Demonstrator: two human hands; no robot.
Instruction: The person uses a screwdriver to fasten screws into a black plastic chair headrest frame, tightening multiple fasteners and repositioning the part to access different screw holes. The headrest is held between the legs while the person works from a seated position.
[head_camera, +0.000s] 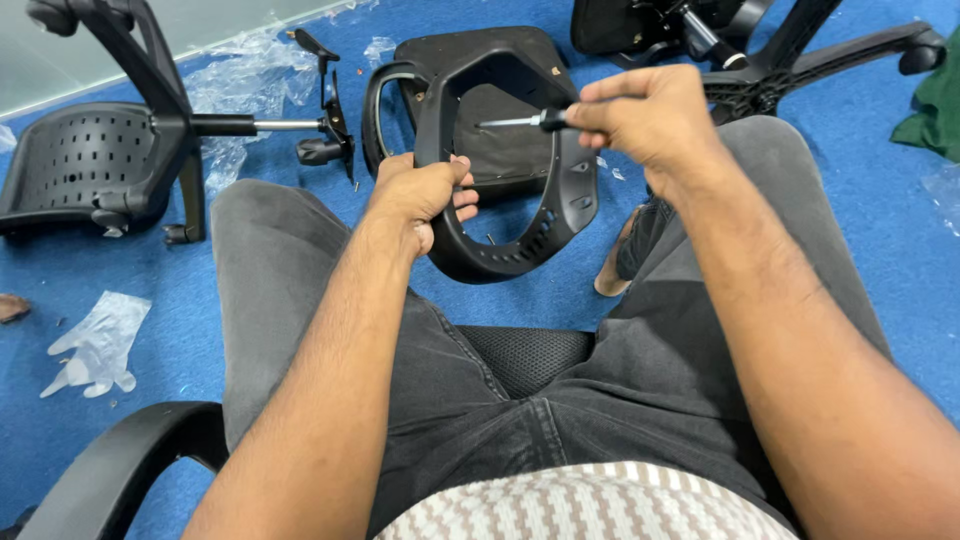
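A seated person looks down at their own lap and two bare hands, with a blue carpeted floor (880, 150) beyond the knees. The left hand (425, 195) grips one side of a black plastic chair armrest frame (500, 160), a curved loop held upright just past the knees; its fingers are wrapped tight around the loop's edge. The right hand (650, 120) has its fingers closed on the dark handle of a screwdriver (525, 121), whose thin metal shaft points left, across the opening of the loop towards its inner wall.

The step in hand appears to be driving or loosening a fastener inside the frame. The tip looks close to the inner wall, though whether it is seated in a screw cannot be told. The next move likely calls for keeping the shaft square to the fastener while the left hand holds the frame steady against the twist.

Room is tight at the front: a black seat pan (480, 60) lies on the floor just behind the frame, a perforated black backrest (95, 160) with its post lies to the left, and a chair base (800, 60) lies to the upper right. Clear plastic wrapping (95, 345) is scattered on the carpet. A black armrest (110, 470) of the occupied chair curves at lower left.
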